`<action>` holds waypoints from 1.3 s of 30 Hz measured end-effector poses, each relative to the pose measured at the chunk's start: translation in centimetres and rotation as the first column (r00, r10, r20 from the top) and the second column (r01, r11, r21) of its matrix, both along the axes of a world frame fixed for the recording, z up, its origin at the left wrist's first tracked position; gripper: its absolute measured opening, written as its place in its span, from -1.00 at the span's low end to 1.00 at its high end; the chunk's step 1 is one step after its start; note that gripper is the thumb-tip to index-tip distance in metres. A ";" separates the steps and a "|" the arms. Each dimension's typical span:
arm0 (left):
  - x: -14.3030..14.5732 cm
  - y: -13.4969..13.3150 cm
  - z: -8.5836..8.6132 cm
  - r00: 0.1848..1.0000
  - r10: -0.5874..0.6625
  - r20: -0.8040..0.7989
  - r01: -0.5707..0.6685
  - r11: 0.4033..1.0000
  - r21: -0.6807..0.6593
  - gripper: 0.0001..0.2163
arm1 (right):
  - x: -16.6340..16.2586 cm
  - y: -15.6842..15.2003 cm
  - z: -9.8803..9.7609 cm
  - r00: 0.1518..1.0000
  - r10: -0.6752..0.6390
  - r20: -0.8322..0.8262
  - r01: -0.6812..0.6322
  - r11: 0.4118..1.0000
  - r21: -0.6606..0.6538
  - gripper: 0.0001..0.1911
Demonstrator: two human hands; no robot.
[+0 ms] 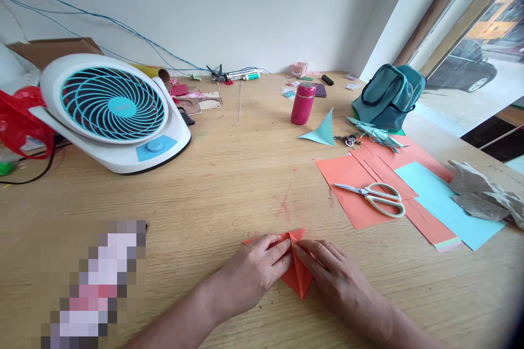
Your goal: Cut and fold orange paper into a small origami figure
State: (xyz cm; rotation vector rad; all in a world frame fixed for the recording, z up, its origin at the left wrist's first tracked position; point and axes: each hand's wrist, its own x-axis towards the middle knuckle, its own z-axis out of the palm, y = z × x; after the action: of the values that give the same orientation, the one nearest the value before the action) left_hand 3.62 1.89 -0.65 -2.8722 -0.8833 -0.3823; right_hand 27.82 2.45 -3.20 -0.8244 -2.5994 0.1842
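Note:
A piece of orange paper point(301, 275), folded into a pointed shape with creases down its middle, lies on the table in front of me. My left hand point(257, 264) grips its left side, fingers together near the central fold. From the other side my right hand point(335, 272) pinches the paper's right flap close to that same fold. The fingertips of both hands almost meet at the upper part. Parts of the paper are hidden beneath the fingers.
White-handled scissors point(382, 198) rest on orange sheets point(347, 196) at right, beside a light blue sheet point(470, 223). Farther back stand a pink flask point(303, 103), a folded blue paper piece point(321, 132), keys point(349, 140) and a teal bag point(388, 98). A fan point(118, 109) occupies the left.

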 end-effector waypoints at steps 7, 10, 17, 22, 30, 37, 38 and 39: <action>-0.2 0.0 -0.7 0.998 0.017 0.057 -0.012 0.997 -0.080 -0.70 | 0.7 0.0 0.4 0.998 0.046 0.042 -0.049 0.997 0.052 -0.54; -0.4 0.2 -1.0 0.996 0.031 0.080 -0.021 0.993 -0.117 -0.71 | 0.8 0.1 0.5 0.997 0.078 0.029 -0.079 0.996 0.034 -0.53; 0.0 0.2 -1.3 0.994 0.055 0.099 -0.042 0.991 -0.127 -0.70 | 0.6 0.1 0.6 0.998 0.065 -0.008 -0.065 0.998 -0.025 -0.54; 1.5 -1.6 -2.9 0.971 0.238 0.005 -0.238 0.969 0.061 -0.62 | 0.6 0.0 0.8 0.999 0.040 -0.027 -0.041 0.999 -0.025 -0.59; 1.6 -2.0 -3.4 0.969 0.246 -0.024 -0.243 0.966 0.086 -0.54 | 0.6 0.1 0.5 0.998 0.044 -0.040 -0.042 0.998 0.052 -0.65; 1.2 -1.6 -2.8 0.976 0.213 -0.042 -0.214 0.977 -0.010 -0.56 | 1.0 -0.1 0.4 0.998 0.037 -0.058 -0.033 0.998 0.058 -0.63; 1.3 -1.6 -2.8 0.976 0.214 -0.041 -0.215 0.976 -0.023 -0.56 | 1.1 -0.1 0.4 0.998 0.038 -0.050 -0.035 0.998 0.046 -0.64; 1.3 -1.6 -2.7 0.976 0.215 -0.037 -0.216 0.976 -0.032 -0.56 | 1.2 -0.1 0.4 0.998 0.039 -0.044 -0.038 0.999 0.038 -0.64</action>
State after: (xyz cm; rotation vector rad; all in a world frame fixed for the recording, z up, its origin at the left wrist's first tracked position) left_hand 4.90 0.26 -3.39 -2.7658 -1.1917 -0.2969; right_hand 28.99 2.36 -2.84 -0.7494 -2.5703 0.1629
